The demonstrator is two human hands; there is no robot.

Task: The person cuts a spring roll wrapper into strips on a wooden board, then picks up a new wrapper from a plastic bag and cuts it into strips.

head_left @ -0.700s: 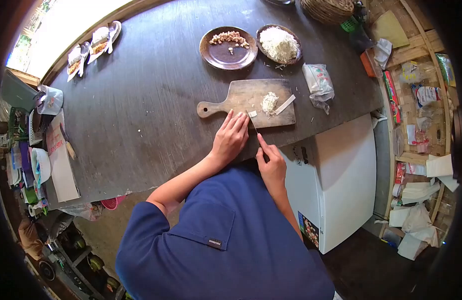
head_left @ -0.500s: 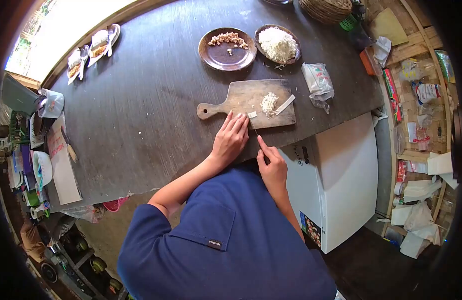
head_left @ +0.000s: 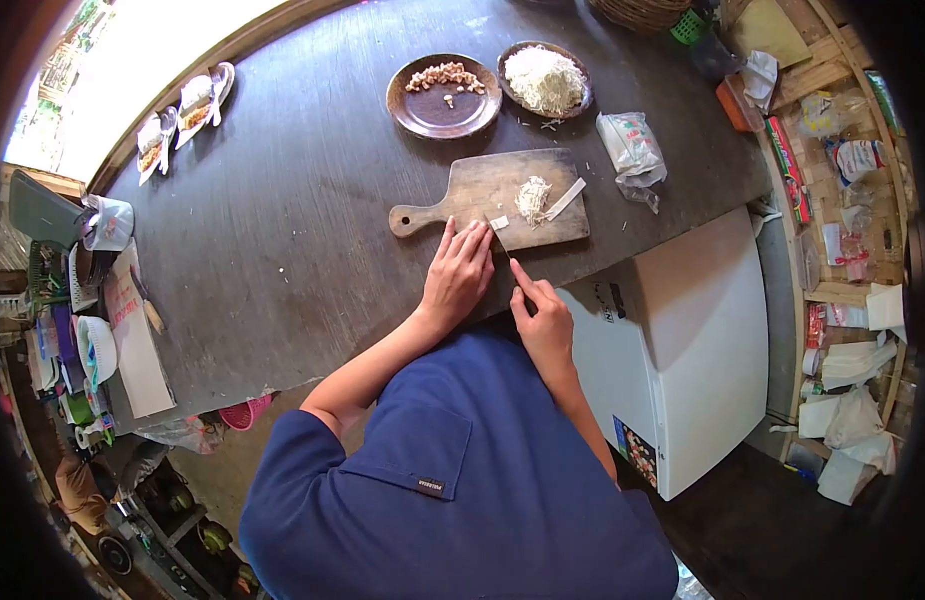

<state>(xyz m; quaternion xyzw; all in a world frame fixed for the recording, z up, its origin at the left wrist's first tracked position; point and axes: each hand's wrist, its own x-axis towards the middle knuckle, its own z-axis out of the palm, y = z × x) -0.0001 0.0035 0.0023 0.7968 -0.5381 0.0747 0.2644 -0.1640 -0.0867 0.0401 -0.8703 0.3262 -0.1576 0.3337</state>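
A wooden cutting board [head_left: 466,183] with a round-holed handle lies near the table's front edge. On it rest a small heap of pale shreds [head_left: 532,200], a flat pale strip [head_left: 565,199] and a small pale piece [head_left: 499,222]. My left hand [head_left: 459,268] presses its bent fingertips together on the board's near edge, left of that piece; what lies under them is hidden. In my right hand [head_left: 542,318] is a knife [head_left: 503,244], its thin blade pointing up and left onto the board, between my left fingertips and the pale piece.
Beyond the board stand a brown plate [head_left: 444,118] with small brownish pieces and a plate heaped with white shreds [head_left: 544,80]. A plastic packet [head_left: 630,148] lies to the right. A white appliance [head_left: 697,350] stands below the table's edge. Another knife [head_left: 154,316] lies far left.
The view has shifted slightly, so the board and plates appear a little higher and further left. My hands keep nearly the same pose, and the knife stays beside my left fingertips.
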